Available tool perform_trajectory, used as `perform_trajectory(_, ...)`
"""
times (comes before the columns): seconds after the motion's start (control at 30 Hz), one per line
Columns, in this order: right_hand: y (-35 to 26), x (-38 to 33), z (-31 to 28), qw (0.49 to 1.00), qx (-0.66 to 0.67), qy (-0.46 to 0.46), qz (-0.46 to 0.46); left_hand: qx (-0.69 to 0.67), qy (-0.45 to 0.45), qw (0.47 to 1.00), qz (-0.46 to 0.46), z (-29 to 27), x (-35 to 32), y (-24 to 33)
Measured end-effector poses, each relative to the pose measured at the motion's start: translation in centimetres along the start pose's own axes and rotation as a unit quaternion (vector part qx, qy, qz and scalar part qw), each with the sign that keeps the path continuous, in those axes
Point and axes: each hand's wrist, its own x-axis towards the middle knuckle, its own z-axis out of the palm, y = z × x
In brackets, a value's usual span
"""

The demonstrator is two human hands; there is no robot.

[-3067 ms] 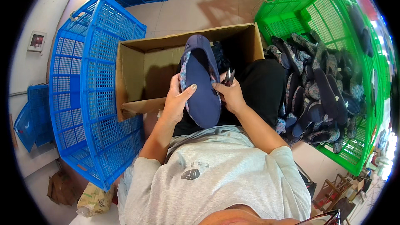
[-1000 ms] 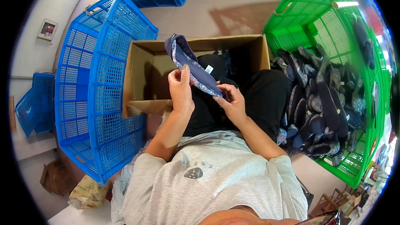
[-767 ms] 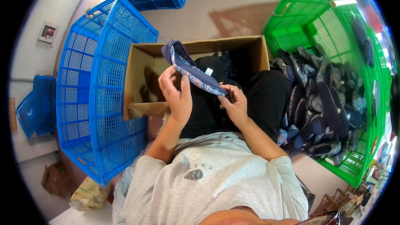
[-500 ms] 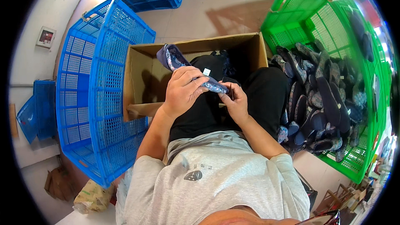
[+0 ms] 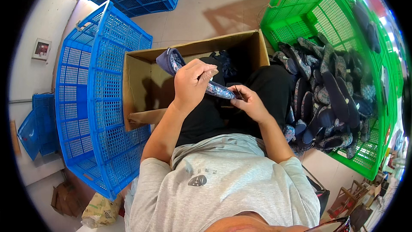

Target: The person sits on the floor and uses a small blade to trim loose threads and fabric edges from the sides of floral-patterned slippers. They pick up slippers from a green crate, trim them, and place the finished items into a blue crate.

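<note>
Head camera, looking down, left to right: a tall blue crate point(image 5: 103, 103) stands on the floor, touching an open cardboard box point(image 5: 141, 86). Over the box the left hand point(image 5: 191, 83) wraps its fingers around a patterned dark-blue slipper point(image 5: 189, 71), its toe tipped towards the box. The right hand point(image 5: 249, 103) pinches the slipper's other end, fingers narrow. Far right, a green crate point(image 5: 365, 163) holds more slippers point(image 5: 326, 99).
</note>
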Motion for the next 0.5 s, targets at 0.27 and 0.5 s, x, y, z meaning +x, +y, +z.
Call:
perform_trajectory(0.27, -3.5, 1.6, -1.6, 0.964, -0.247, -0.053, -0.079, -0.021, -0.049, 0.995, -0.079, 0.1, 0.9, 0.5)
perform_trajectory(0.5, -4.2, 3.0, -0.8, 0.925, -0.338, -0.054, -0.168, 0.001, -0.060, 0.994, -0.096, 0.8, 1.0, 0.7)
